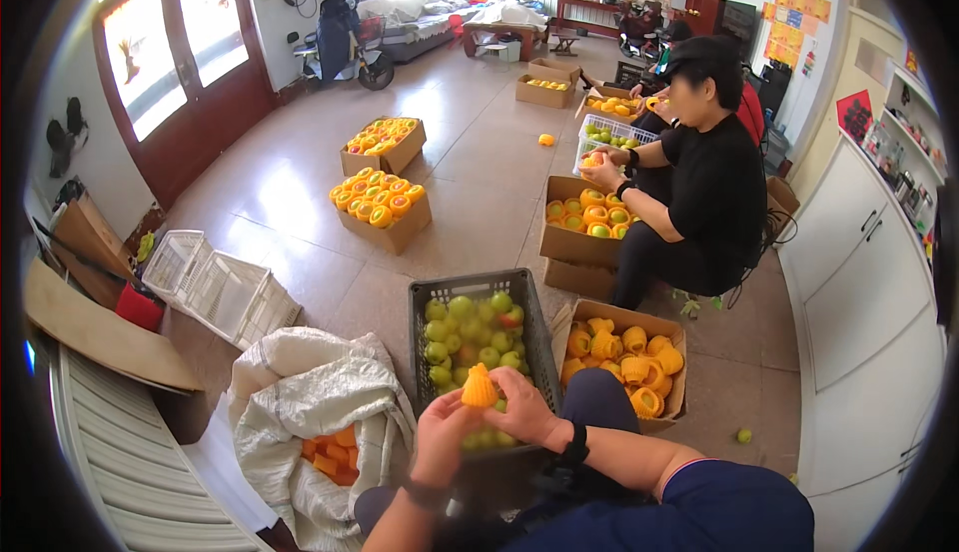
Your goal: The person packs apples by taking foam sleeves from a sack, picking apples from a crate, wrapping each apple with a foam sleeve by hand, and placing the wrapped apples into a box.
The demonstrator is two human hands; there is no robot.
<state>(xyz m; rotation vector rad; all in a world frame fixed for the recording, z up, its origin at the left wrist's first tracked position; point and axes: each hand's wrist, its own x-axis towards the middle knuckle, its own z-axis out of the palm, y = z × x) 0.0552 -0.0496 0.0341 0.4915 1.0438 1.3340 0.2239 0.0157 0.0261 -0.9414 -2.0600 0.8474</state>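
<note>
Between my two hands is an orange foam fruit net, wide at the bottom and pinched narrow at the top. My left hand grips its left side, and the fingers of my right hand hold it from the right. Whether a fruit sits inside the net cannot be seen. Right below my hands stands a dark plastic crate of green apples, a few with a red blush. To its right, a cardboard box holds fruit in orange nets. Left of the crate, a white woven sack contains folded orange nets.
A seated co-worker handles a netted fruit over another cardboard box. Two filled boxes stand on the tiled floor ahead. White plastic crates are at left, white cabinets at right. A loose green apple lies on the floor.
</note>
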